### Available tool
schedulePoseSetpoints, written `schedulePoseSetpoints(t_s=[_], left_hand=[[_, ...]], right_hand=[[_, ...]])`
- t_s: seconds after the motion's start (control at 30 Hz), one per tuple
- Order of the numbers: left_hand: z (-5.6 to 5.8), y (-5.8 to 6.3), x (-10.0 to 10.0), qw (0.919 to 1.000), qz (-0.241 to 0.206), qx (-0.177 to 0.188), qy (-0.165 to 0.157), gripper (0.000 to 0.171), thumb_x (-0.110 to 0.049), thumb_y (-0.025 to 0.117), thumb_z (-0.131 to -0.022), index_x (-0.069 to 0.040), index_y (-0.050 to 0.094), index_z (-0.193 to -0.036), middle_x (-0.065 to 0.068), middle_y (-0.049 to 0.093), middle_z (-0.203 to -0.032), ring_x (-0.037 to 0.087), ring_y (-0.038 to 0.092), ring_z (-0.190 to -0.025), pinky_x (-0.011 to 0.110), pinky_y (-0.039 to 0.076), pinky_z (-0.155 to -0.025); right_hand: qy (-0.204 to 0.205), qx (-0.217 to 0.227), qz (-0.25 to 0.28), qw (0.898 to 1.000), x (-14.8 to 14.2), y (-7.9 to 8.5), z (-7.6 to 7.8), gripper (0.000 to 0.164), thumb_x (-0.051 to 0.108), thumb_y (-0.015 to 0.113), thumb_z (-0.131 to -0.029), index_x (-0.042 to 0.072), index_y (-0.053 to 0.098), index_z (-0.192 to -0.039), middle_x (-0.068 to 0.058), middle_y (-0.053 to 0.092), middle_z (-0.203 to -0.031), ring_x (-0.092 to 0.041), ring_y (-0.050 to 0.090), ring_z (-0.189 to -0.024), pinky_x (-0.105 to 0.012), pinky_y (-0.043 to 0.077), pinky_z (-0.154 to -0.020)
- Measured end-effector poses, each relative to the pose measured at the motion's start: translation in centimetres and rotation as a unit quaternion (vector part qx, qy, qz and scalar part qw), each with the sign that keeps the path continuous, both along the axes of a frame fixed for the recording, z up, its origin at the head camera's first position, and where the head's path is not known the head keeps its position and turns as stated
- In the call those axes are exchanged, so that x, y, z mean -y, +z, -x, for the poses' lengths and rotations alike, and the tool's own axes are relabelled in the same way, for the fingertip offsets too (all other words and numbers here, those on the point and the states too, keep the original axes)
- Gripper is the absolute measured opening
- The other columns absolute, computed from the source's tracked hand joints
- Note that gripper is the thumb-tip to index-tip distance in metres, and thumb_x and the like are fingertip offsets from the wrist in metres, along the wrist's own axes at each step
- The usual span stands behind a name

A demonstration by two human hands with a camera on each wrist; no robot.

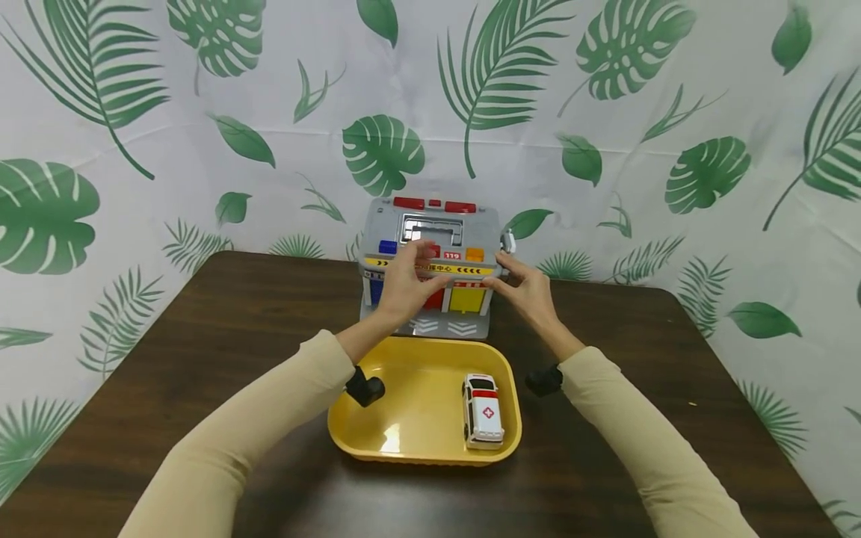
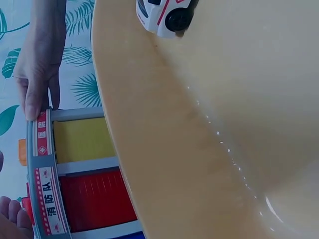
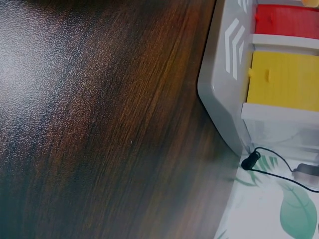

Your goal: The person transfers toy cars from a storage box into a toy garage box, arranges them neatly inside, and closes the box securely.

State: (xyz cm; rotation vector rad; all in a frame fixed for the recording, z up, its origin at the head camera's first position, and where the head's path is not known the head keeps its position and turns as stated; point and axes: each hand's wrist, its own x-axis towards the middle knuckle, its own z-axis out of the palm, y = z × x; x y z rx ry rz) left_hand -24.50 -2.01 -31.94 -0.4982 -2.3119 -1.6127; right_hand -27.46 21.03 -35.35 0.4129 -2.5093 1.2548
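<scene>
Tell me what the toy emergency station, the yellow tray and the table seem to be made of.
Toy emergency station: likely hard molded plastic, smooth, judging by its crisp edges and solid-coloured panels.

Yellow tray: probably plastic, glossy, since bright highlights show on its smooth surface.

Table: wood or wood-look laminate, I can't tell which; dark brown grain streaks and a sheen show.

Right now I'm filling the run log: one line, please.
Right fingers: pinch toy building at corner | Left fingers: by its front, contact unclear | Toy ambulance: in yellow tray
</scene>
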Motion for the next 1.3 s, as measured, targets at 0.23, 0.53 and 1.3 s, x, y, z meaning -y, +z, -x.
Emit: schedulePoseSetpoints(t_s=[0.23,0.53,1.3], left_hand=[[0.5,-0.3,-1.0,0.9997,0.022,-0.003,-0.009,0.054,-0.01,0.073,-0.082,-0.003,0.048,-0.129,0.017,0.056,-0.122,0.027,0.055,-0.11,0.034,0.048,-0.096],[1.0,-0.3,-1.9,0.9982,0.059,-0.01,-0.009,0.056,-0.012,0.073,-0.082,-0.002,0.048,-0.13,0.014,0.058,-0.12,0.025,0.057,-0.11,0.032,0.049,-0.094],[1.8,-0.6,-2.7,0.9821,0.183,-0.042,0.009,0.052,-0.016,0.072,-0.083,-0.007,0.052,-0.13,0.009,0.057,-0.119,0.022,0.055,-0.106,0.03,0.051,-0.09]], right_hand=[[-0.001,-0.01,-0.007,1.0,0.1,-0.2,0.0,0.059,0.028,0.073,-0.08,0.009,0.054,-0.133,-0.012,0.05,-0.138,-0.029,0.061,-0.109,-0.043,0.052,-0.087],[0.005,-0.005,0.012,1.0,0.2,-0.2,0.0,0.057,0.026,0.073,-0.08,0.008,0.055,-0.131,-0.013,0.05,-0.137,-0.029,0.056,-0.118,-0.048,0.049,-0.091],[-0.007,-0.012,-0.01,1.0,-0.2,-0.2,0.2,0.055,0.029,0.072,-0.081,0.008,0.057,-0.13,-0.013,0.052,-0.135,-0.029,0.059,-0.112,-0.046,0.051,-0.088]])
